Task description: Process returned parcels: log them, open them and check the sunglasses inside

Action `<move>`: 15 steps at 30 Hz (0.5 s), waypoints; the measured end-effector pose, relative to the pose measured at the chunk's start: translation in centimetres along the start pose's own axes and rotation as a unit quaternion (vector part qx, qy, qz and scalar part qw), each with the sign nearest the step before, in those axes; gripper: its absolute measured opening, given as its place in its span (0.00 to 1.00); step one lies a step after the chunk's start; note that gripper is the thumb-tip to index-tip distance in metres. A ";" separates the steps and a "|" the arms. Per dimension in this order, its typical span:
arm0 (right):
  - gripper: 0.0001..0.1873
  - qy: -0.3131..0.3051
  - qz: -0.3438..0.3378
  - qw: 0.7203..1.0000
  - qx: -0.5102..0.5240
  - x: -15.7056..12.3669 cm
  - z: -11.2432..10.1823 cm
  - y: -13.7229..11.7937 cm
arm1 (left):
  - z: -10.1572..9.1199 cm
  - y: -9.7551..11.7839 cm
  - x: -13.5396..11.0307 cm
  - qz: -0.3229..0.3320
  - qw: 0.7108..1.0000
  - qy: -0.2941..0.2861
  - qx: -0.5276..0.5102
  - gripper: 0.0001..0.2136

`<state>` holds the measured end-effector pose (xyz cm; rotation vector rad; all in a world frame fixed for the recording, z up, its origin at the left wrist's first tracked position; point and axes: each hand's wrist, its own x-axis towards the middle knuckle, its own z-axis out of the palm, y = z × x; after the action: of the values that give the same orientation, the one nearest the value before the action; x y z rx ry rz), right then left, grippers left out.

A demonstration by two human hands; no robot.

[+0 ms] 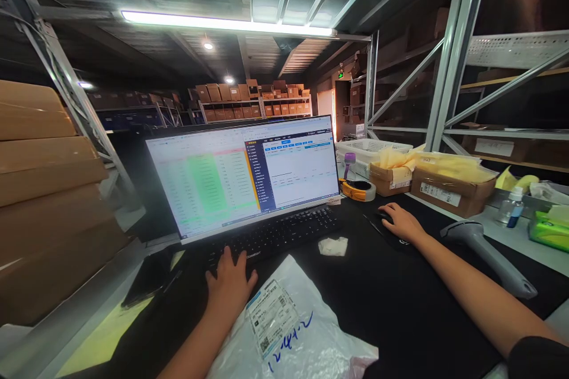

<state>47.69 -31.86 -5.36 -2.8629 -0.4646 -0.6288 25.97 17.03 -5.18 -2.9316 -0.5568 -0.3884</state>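
Observation:
My left hand [229, 278] rests with its fingers spread over the left part of a black keyboard [284, 231]. Under that forearm lies a white plastic mailing bag [306, 331] with a printed shipping label [272, 317] and blue handwriting. On the dark desk mat, my right hand [402, 222] is curled over a black computer mouse [384, 217], mostly covered by the palm. Behind the keyboard a lit monitor [293, 172] shows a spreadsheet with green cells beside another window. A crumpled white scrap [333, 246] lies between my hands.
A grey barcode scanner [489, 251] lies beside my right forearm. Tape [358, 190], a carton of yellow envelopes [453, 189] and a spray bottle [511, 208] stand at the back right. Stacked cartons [48, 207] rise on the left, near a dark phone-like slab [149, 277].

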 end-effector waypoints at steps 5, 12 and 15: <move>0.23 0.005 -0.005 1.000 0.002 0.1 0.2 0.3 | 0.4 -0.1 0.2 -0.002 1.000 0.004 -0.008 0.26; 0.22 0.010 -0.012 1.000 0.006 0.4 0.8 0.9 | 0.8 -0.2 0.3 0.002 1.000 0.009 -0.011 0.26; 0.23 0.010 -0.011 1.000 0.006 0.4 0.9 1.0 | 0.6 -0.1 0.2 0.001 1.000 0.001 -0.007 0.26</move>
<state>48.70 -32.45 -6.12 -2.8414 -0.4963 -0.6555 26.27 17.34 -5.66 -2.9448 -0.5537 -0.3954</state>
